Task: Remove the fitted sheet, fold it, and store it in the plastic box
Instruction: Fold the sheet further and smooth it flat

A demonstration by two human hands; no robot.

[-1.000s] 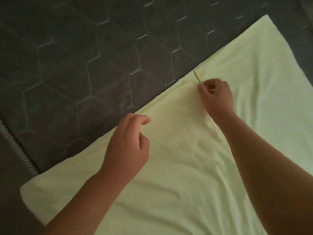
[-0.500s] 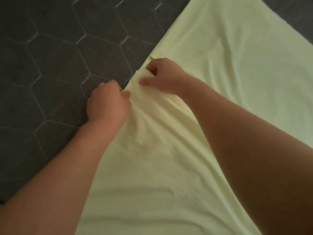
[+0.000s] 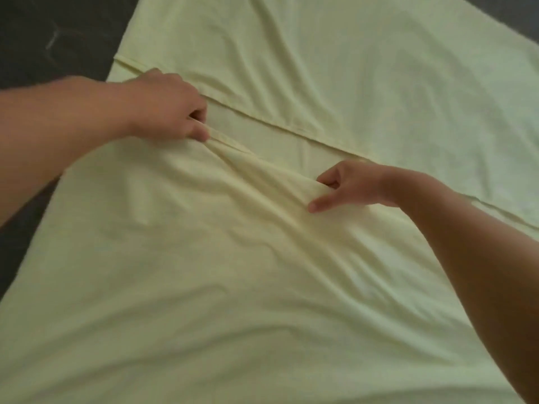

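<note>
A pale yellow fitted sheet [image 3: 335,68] lies spread over the dark mattress and fills most of the head view. A near layer of it is drawn over a far layer, and its hemmed edge runs slantwise between my hands. My left hand [image 3: 167,107] pinches that hem at the upper left. My right hand [image 3: 348,185] pinches the same edge further right, thumb below and fingers curled over the cloth. Creases fan out from both grips. The plastic box is out of view.
The dark grey quilted mattress [image 3: 49,36] shows only along the left side and upper left corner. The sheet covers everything else in view.
Both hands gripped the sheet's edge at the mattress side and carried it over onto the sheet. My hands have spread apart along the hem. Much less mattress shows.
</note>
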